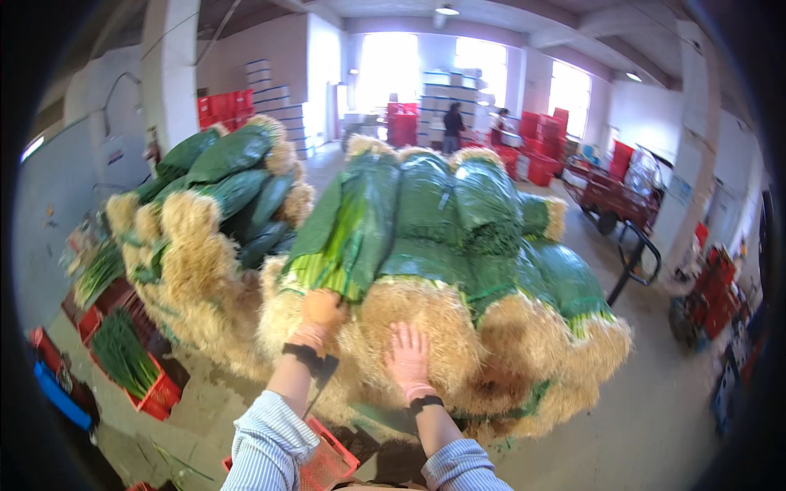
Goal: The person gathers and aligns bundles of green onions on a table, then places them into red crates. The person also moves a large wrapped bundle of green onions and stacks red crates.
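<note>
A big pile of leafy green vegetables in green plastic wrapping, with pale fibrous roots, stands before me. My left hand (323, 316) is at the root end of a partly unwrapped bundle (334, 245), whose bright green stalks show; its fingers look curled, but whether they grip the stalks or the wrap is not clear. Flat and spread, my right hand (408, 357) presses on the root mass (430, 313) of the neighbouring wrapped bundle (430, 261). Both wrists wear dark bands. More wrapped bundles (488, 196) lie behind and to the right.
A second pile of wrapped bundles (230, 153) rises at left. Red crates, one (161, 390) with loose greens, stand on the floor at lower left, another (328, 457) below my arms. At right are a cart (620, 196) and a pillar (688, 153). Two people stand far back.
</note>
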Tool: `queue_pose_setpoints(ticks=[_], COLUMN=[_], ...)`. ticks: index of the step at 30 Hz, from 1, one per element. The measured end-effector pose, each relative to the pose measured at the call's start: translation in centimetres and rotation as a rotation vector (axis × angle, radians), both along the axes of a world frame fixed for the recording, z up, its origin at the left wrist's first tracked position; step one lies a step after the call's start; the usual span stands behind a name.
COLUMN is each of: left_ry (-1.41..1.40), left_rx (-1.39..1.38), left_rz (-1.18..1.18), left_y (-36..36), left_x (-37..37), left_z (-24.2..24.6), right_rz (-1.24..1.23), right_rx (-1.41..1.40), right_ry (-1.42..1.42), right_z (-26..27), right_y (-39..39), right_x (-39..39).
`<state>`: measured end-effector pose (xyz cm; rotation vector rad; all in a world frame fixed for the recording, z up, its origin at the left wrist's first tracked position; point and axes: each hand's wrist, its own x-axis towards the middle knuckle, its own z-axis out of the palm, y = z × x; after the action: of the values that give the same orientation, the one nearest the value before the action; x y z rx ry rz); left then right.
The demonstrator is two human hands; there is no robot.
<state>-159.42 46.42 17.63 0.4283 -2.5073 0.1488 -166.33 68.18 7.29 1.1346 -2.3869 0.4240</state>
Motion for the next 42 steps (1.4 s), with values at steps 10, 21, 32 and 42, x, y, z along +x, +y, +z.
queue_pose_setpoints(ticks=[10, 21, 32, 42], left_ry=[0.126, 0.131, 0.226, 0.245], left_rx=[0.032, 0.014, 0.026, 0.033], left_rz=[0.001, -0.099, -0.225, -0.194], left_y=[3.5, 2.9, 4.7, 4.3], left_x=[4.4, 5.3, 12.2, 12.7], left_z=[-1.9, -2.2, -4.8, -5.7], right_rz=[-0.051, -0.078, -0.049, -0.162], right_rx=[0.075, 0.074, -0.026, 0.066], right_ry=[0.030, 0.061, 0.124, 0.386], right_z=[-0.5, -1.3, -2.5, -3.8], right_y=[0.0, -0.2, 0.0, -0.1], right_x=[-0.1, -0.7, -1.1, -1.8])
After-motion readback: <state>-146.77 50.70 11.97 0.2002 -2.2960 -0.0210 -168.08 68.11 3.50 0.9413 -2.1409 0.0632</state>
